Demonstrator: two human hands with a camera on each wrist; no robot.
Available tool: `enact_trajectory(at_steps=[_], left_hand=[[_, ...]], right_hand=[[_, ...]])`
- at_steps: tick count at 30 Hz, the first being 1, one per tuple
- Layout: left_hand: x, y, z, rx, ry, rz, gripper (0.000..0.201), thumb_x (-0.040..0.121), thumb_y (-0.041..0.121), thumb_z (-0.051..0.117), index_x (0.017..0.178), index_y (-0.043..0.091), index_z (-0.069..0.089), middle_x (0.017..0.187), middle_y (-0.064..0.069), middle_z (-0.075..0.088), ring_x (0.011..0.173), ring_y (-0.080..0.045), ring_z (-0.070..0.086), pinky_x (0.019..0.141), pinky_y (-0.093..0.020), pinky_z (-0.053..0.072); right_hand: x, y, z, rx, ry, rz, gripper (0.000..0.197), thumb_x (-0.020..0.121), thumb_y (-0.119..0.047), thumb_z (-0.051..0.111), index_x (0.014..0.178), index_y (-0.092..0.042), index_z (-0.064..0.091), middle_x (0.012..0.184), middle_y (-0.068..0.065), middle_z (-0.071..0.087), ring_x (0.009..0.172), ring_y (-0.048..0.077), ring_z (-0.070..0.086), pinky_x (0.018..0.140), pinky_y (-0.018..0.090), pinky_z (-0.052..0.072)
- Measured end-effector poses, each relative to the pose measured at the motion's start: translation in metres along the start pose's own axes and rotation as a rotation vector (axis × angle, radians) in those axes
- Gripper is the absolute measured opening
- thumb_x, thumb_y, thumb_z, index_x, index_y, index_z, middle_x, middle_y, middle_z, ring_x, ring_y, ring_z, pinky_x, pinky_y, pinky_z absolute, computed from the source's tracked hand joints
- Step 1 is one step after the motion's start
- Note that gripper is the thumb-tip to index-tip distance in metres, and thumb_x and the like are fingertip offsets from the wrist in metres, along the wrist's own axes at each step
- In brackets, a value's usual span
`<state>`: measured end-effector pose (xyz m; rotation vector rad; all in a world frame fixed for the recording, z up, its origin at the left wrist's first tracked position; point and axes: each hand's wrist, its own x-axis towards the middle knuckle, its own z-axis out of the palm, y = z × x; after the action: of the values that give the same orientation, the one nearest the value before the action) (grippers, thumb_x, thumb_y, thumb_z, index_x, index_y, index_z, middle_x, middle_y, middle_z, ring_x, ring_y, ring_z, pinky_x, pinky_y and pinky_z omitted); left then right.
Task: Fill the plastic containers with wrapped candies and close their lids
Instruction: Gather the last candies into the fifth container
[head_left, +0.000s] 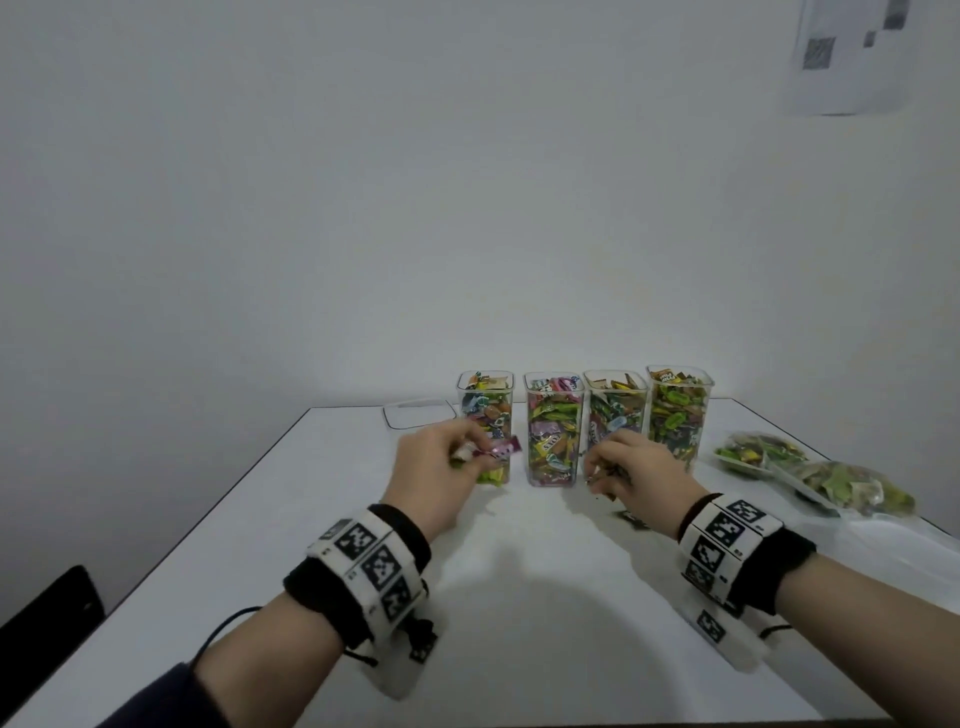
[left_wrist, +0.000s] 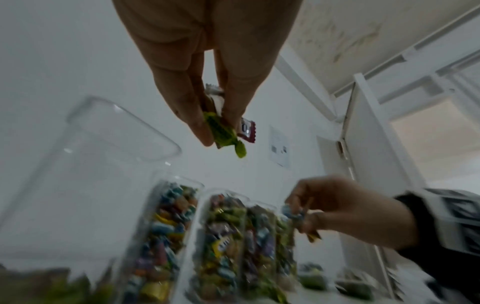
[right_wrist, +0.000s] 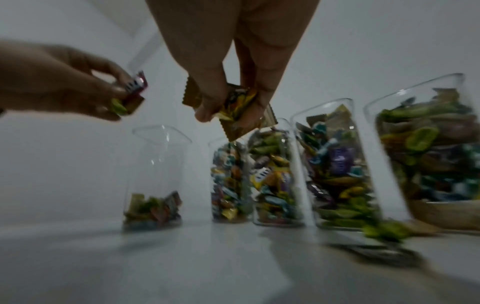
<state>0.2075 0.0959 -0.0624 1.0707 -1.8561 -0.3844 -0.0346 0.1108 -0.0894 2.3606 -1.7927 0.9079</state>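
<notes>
A few wrapped candies (head_left: 136, 451) are pinched between the thumb and fingers of the left hand (head_left: 431, 475), among them a green one and a pink-ended one, and a small bunch of gold and yellow wrapped candies is gripped in the curled fingers of the right hand (head_left: 636, 478). Both hands are held low over the white surface (head_left: 519, 597), just in front of a row of tall clear containers (head_left: 553, 428), presumably so that the candies can be carried up and dropped through the open tops. In the head view four containers are seen standing side by side at the far edge, filled nearly to the brim and without lids. A fifth container (right_wrist: 155, 174), with only a shallow layer of candies at its bottom, is shown in the right wrist view to the left of the full ones, and it is judged to be the one being filled; in the head view it is barely made out behind the left hand. A clear flat piece (head_left: 418, 413), possibly a lid, is seen lying to the left of the row, though this cannot be confirmed. Open bags of green candies (head_left: 810, 470) are kept within reach on the right. Both wrist views are blurred, so wrapper print cannot be read, and how many candies are held in each hand cannot be told.
</notes>
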Motion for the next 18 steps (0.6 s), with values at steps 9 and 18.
enact_trajectory(at_steps=[9,18], left_hand=[[0.061,-0.030,-0.057,-0.070,0.318,0.012,0.016,0.076,0.005,0.076,0.076,0.017,0.065,0.071,0.006,0.062,0.073,-0.010,0.057,0.063,0.002,0.036],[0.080,-0.049,-0.039,0.087,0.166,-0.069,0.012,0.080,0.012,0.073,0.077,0.016,0.062,0.097,-0.008,0.066,0.091,-0.019,0.061,0.081,-0.025,0.046]], right_hand=[[0.020,-0.068,0.011,0.238,0.137,-0.118,0.017,0.079,0.003,0.066,0.085,-0.013,0.066,0.093,-0.005,0.053,0.078,-0.002,0.052,0.072,0.003,0.038],[0.045,-0.097,0.022,0.322,0.168,-0.109,0.013,0.078,0.000,0.069,0.086,-0.010,0.067,0.090,-0.007,0.049,0.075,-0.008,0.049,0.070,-0.001,0.033]])
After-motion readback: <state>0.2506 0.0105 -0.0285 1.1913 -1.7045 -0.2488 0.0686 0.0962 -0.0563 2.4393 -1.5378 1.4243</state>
